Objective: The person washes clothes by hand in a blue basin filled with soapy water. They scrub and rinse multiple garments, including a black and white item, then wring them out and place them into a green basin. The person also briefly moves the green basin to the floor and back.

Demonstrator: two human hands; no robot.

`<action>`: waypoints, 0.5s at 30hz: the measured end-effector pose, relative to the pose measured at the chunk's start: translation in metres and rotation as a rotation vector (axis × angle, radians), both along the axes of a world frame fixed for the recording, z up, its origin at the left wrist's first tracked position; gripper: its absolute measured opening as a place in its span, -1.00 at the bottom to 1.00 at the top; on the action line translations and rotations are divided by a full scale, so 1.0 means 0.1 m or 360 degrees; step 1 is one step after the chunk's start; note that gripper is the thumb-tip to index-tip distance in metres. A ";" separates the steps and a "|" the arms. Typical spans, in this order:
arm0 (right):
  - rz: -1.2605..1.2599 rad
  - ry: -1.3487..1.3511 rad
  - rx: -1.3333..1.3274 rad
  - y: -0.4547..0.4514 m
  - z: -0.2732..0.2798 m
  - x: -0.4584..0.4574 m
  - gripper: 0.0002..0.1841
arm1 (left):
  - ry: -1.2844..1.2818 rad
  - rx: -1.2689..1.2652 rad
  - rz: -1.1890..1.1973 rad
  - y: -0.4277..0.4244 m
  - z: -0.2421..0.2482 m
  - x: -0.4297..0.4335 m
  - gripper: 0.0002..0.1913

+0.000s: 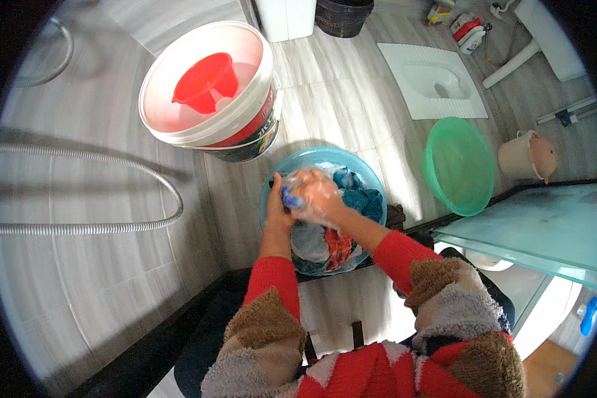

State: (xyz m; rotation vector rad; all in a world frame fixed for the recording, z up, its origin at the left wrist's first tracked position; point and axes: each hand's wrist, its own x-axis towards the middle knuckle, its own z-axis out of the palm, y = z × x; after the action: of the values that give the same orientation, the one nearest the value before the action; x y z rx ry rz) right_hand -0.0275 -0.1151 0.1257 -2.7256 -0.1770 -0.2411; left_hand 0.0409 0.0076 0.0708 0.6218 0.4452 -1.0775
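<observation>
A round blue plastic basin stands on the floor before me, with soapy wet clothes in it. My left hand is at the basin's left side, its thumb pointing up. Against it presses my right hand, coated in white lather and slightly blurred. Between the two hands is a soapy cloth with a bright blue part; lather and fingers hide most of it. Dark teal fabric lies at the right in the basin. Nearer me are a red patterned cloth and greyish soapy water.
A large white bucket holding a red dipper stands ahead left. To the right are a green basin, a beige bucket and a glass panel. A squat toilet lies beyond. A metal shower hose hangs left.
</observation>
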 end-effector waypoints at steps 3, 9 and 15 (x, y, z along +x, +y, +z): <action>0.0045 -0.0120 0.0344 0.27 0.42 -0.25 -0.57 | 0.0099 -0.0599 -0.0267 0.15 0.06 0.04 -0.41; -0.0100 -0.0237 0.0961 0.48 0.62 -0.32 -0.65 | -0.0095 -0.0648 -0.0252 0.17 0.08 -0.10 -0.49; -0.0489 -0.0297 0.1307 0.28 0.75 -0.23 -0.85 | -0.0430 -0.0399 0.0102 -0.04 0.13 -0.30 -0.56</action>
State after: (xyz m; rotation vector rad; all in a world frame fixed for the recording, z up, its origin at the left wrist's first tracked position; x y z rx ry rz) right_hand -0.0505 -0.0872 0.2005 -1.8977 0.2463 -0.5213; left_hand 0.0113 0.0033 0.0834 0.5170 0.0924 -0.9533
